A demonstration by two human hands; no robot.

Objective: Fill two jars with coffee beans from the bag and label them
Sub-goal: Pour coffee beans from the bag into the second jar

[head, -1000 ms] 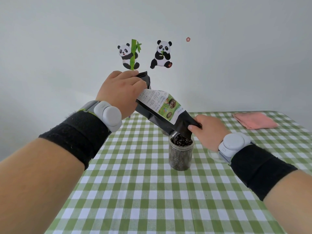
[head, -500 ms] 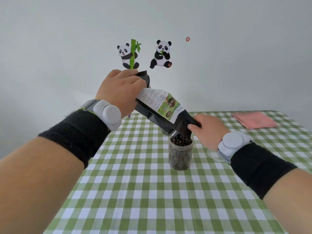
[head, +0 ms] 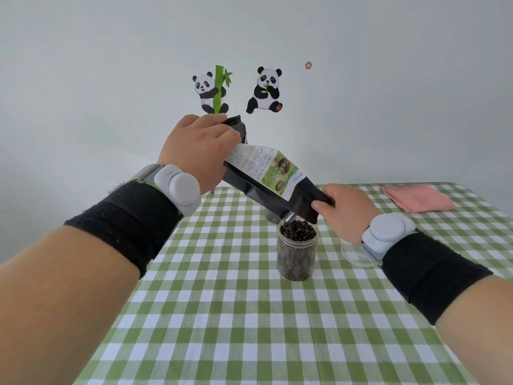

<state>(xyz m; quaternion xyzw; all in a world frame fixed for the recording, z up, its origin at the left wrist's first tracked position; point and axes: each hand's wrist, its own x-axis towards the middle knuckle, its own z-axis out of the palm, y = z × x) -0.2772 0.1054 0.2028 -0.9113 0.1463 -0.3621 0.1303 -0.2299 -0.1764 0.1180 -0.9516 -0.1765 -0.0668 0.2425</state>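
A black coffee bag (head: 273,180) with a white and green label hangs tilted, its open mouth down over a clear jar (head: 297,252). My left hand (head: 198,150) grips the raised bottom end of the bag. My right hand (head: 345,211) pinches the mouth end just above the jar. The jar stands upright on the checked tablecloth and holds coffee beans (head: 297,231) up to its rim. A second jar (head: 270,215) shows only partly behind the bag, and I cannot tell what it holds.
A clear round lid (head: 354,252) lies on the green checked table (head: 222,315) under my right wrist. A folded pink cloth (head: 417,200) sits at the far right. Panda stickers (head: 263,90) mark the white wall behind the table.
The bean level in the jar has crept slightly higher. Both hands and the bag hold nearly the same pose.
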